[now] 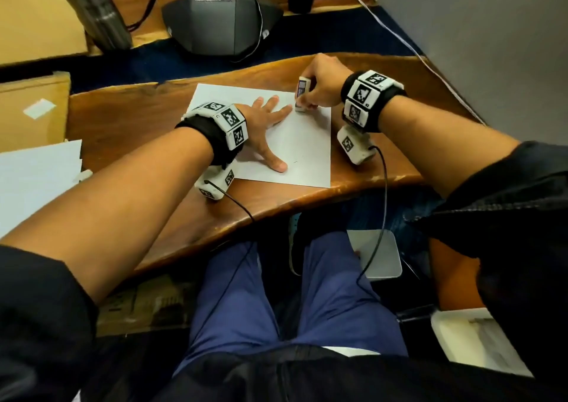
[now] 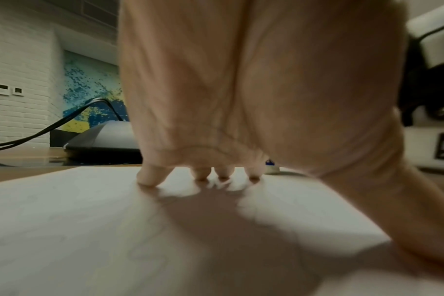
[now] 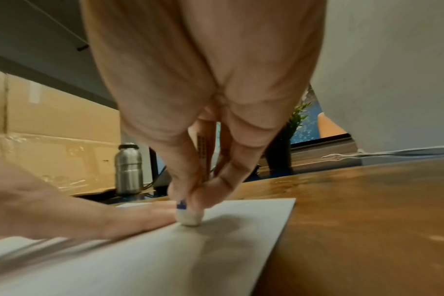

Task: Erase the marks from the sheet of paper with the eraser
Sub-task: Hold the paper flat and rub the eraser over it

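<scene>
Left hand: the left hand (image 1: 266, 128) is laid flat on the white sheet of paper (image 1: 307, 152), fingers straight and spread, fingertips (image 2: 150, 177) pressed to the sheet, thumb stretched toward the near edge.
Right hand: the right hand (image 1: 322, 83) is held above the sheet's far right corner, fingers curled and pinched around the white block eraser with a printed sleeve (image 1: 301, 97).
Eraser: it is held upright, its bare lower end (image 3: 189, 217) touching the paper, just beside the left index fingertip.
Paper: it lies on the brown wooden table (image 1: 129, 119), toward the far edge; faint marks can be made out near its near edge.
Room: a grey conference phone (image 1: 219, 20) and a steel bottle (image 1: 95, 8) are seen beyond the table's far edge, with cardboard boxes (image 1: 33, 17) to the far left.
</scene>
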Tool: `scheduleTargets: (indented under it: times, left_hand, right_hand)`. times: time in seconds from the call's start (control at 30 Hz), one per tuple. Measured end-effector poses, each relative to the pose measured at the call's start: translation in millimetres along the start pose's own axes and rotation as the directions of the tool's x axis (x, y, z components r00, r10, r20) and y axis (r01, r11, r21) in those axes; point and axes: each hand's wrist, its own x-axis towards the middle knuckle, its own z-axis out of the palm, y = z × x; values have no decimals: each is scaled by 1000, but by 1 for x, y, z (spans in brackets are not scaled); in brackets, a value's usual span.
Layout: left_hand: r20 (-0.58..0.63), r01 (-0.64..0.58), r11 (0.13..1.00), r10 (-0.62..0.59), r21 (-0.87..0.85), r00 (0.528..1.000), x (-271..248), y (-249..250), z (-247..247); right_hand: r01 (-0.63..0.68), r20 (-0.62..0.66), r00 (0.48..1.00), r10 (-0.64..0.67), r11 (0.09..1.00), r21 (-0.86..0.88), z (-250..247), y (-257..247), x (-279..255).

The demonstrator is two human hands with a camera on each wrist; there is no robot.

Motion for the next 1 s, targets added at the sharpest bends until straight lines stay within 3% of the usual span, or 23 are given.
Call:
scheduleTargets:
  times: [0.1, 0.23, 0.43, 0.53, 0.63, 0.8, 0.9, 1.0]
  left_hand:
    - [7, 16, 1000, -16, 27, 1000, -1, 0, 0]
    - [11, 35, 998, -36, 45, 999, -2, 3, -3]
    - [16, 46, 999, -47, 24, 999, -6, 4, -3]
    - [15, 46, 999, -47, 23, 999, -7, 6, -5]
    - [16, 58, 998, -58, 17, 998, -7, 8, -7]
    - [13, 72, 997, -72, 9, 997, -8, 9, -6]
    - [6, 75, 997, -75, 18, 997, -9, 10, -6]
    - [3, 85, 996, -85, 17, 996, -9, 10, -6]
  right_hand:
    - [15, -30, 999, -15, 1000, 12, 11, 0, -5]
    - [95, 135, 987, -93, 995, -7, 14, -1, -22]
    - [9, -54, 999, -4, 996, 94, 11, 0, -10]
    - [86, 43, 995, -87, 996, 29, 19, -2, -25]
    - [83, 153, 984, -86, 996, 25, 14, -2, -29]
    - [-41, 14, 999, 39, 991, 128, 9, 3, -10]
    - [-32, 41, 999, 28, 995, 98, 17, 3, -11]
    - [35, 161, 986, -48, 996, 80, 18, -3, -20]
